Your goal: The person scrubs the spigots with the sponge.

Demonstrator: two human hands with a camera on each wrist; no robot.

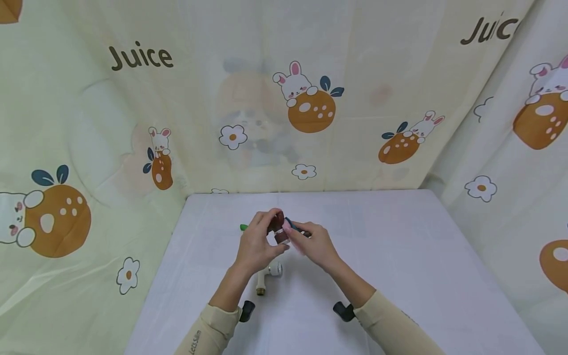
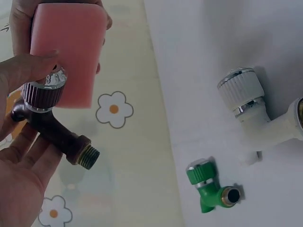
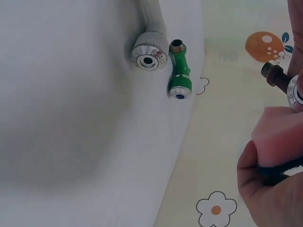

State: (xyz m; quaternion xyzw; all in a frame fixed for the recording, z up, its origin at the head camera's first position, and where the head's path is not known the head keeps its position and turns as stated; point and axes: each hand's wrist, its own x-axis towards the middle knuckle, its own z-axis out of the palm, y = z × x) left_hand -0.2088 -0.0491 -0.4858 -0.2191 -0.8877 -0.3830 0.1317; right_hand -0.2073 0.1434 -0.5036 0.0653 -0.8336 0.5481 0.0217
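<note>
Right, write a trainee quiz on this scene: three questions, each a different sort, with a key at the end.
1. True or false: the left hand holds the dark brown tap.
2. Choose: what does the right hand hold?
A) a metal brush
B) a pink sponge
C) a blue cup
3. Fill in: on the table lie a white tap and a ____.

Key: 1. True. 2. B. 3. green tap.

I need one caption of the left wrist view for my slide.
Left hand holds a dark tap near a pink sponge; a green tap and a white tap lie on the table.
</note>
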